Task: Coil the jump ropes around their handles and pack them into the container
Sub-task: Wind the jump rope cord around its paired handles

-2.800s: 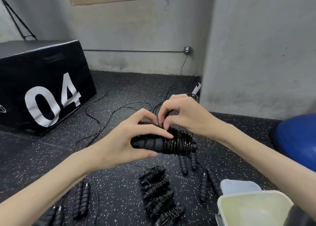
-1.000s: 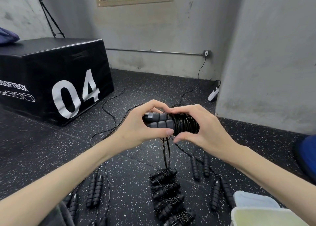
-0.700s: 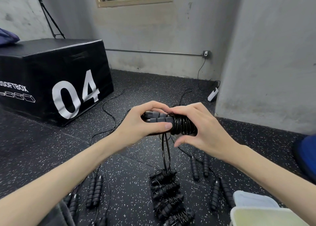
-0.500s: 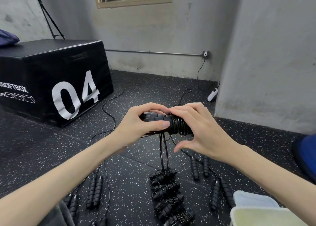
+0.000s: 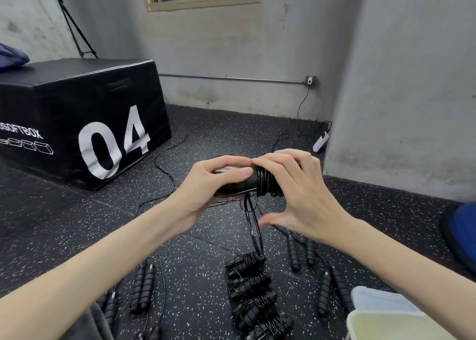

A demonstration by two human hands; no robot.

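**Q:** What were the hands doing with the rope?

**A:** Both held one jump rope (image 5: 253, 182) in mid-air. The left hand (image 5: 206, 185) was wrapped around the bare end of the paired handles, thumb pressed across the top. The right hand (image 5: 296, 193) curled its fingers over the wound end, thumb hanging free beneath. A loose loop of cord (image 5: 253, 226) dangled from the handles between the two hands.

**Q:** How would it likely handle?

**A:** Light, by the look of it. The handles seemed stiff and ribbed, a sound place to grip. The cord looked thin, slick and springy, so the turns could slide or unwind unless a finger kept them pinned while the tail was wrapped or tucked.

**Q:** What lay around?

**A:** Below the hands, a row of wound ropes (image 5: 253, 296) sat on the speckled floor (image 5: 64, 223), the dangling loop reaching almost to the nearest one; whether it touched could not be told. Unwound ropes lay below the left forearm (image 5: 143, 288) and below the right wrist (image 5: 293, 252). The pale container (image 5: 360, 321) stood under the right forearm, its lid (image 5: 381, 298) just behind it. A black box (image 5: 77, 123) sat well beyond the left hand.

**Q:** Anything in the way?

**A:** The loop could snag the wound ropes beneath it. The container's mouth appeared unobstructed.
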